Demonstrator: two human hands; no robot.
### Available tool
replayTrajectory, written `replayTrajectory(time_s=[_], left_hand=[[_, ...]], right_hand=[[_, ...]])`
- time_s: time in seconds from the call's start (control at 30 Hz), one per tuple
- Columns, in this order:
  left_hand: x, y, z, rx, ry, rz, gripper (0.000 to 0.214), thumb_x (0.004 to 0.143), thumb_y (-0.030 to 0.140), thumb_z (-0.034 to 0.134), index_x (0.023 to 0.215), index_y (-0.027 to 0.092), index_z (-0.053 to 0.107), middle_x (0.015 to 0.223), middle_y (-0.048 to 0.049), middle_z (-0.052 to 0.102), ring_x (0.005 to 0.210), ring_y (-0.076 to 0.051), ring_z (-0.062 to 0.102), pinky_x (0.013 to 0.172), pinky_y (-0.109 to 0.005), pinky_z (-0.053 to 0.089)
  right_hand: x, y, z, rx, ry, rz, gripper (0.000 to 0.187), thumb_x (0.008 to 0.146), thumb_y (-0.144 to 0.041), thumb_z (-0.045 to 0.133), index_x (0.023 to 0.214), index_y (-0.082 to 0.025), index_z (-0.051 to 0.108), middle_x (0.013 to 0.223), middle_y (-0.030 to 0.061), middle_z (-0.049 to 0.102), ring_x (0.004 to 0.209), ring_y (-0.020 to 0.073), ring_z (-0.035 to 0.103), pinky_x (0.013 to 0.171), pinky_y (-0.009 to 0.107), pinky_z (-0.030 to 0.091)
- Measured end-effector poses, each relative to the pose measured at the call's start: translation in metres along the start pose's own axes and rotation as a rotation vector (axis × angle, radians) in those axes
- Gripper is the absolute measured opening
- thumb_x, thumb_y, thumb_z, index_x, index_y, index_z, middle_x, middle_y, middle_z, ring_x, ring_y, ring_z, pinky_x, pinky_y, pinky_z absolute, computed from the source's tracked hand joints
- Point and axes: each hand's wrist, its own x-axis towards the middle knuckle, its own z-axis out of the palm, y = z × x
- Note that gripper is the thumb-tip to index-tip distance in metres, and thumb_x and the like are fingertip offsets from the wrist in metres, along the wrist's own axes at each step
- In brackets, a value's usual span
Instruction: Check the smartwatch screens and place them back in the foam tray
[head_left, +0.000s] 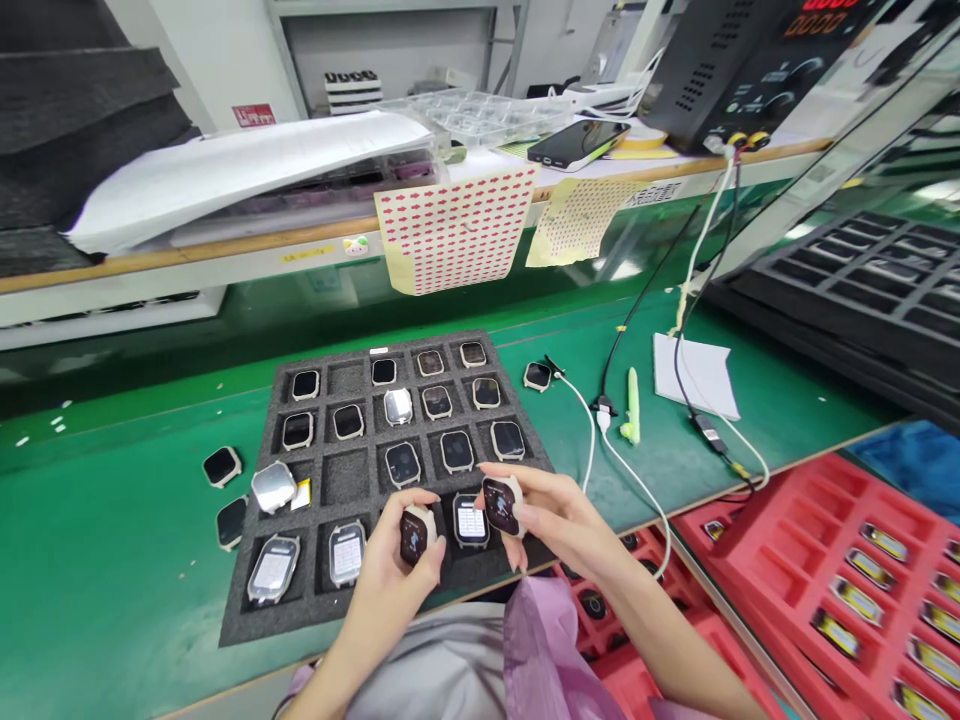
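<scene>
My left hand (401, 560) is closed around a smartwatch body (414, 536) whose dark screen is lit with a small figure. In my right hand (551, 510) is a second smartwatch body (501, 504), its screen showing a similar picture. Both are held above the near edge of a black foam tray (345, 488). Between my hands, a watch with a lit white screen (471, 521) sits in its compartment. Several more watch bodies fill the tray's pockets, most dark, some with bright or white screens. One silvery watch (274, 487) rests at the left edge beside a small yellow-edged piece (301, 494).
Two watches (223, 466) lie left of the tray. At right are another watch (537, 376) by a clip cable, a green pen-like tool (633, 405), and white paper (694, 375). Red trays (795, 520) stand lower right; a power supply (750, 80) is on the shelf.
</scene>
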Motion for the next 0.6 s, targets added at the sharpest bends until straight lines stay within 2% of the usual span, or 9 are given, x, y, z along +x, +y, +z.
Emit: replayTrajectory(time_s=[0.33, 0.5, 0.6], left_hand=[[0.003, 0.0006, 0.003, 0.016, 0.028, 0.086, 0.023, 0.079, 0.024, 0.057, 0.1, 0.019, 0.049, 0.057, 0.0089, 0.044, 0.044, -0.008, 0.043, 0.045, -0.018, 0.034], [0.0036, 0.0005, 0.0008, 0.027, 0.015, 0.094, 0.028, 0.081, 0.025, 0.054, 0.107, 0.019, 0.046, 0.058, 0.0092, 0.044, 0.042, -0.007, 0.04, 0.043, -0.018, 0.033], [0.0028, 0.0008, -0.0007, 0.035, 0.01, 0.102, 0.025, 0.081, 0.022, 0.055, 0.105, 0.019, 0.047, 0.058, 0.0088, 0.044, 0.045, -0.007, 0.042, 0.045, -0.017, 0.034]], right_hand=[[-0.0005, -0.0005, 0.0038, -0.021, 0.008, -0.015, 0.046, 0.08, -0.028, 0.071, 0.122, -0.013, 0.061, 0.095, 0.0134, 0.069, 0.047, 0.0114, 0.06, 0.042, 0.022, 0.049], [-0.0011, -0.0013, 0.005, -0.03, 0.041, -0.046, 0.045, 0.081, -0.026, 0.07, 0.123, -0.015, 0.06, 0.096, 0.0128, 0.068, 0.048, 0.0113, 0.059, 0.042, 0.023, 0.048], [-0.0018, 0.0002, 0.0043, -0.036, 0.027, -0.047, 0.042, 0.081, -0.025, 0.069, 0.121, -0.016, 0.061, 0.096, 0.0124, 0.068, 0.047, 0.0108, 0.059, 0.041, 0.022, 0.047]])
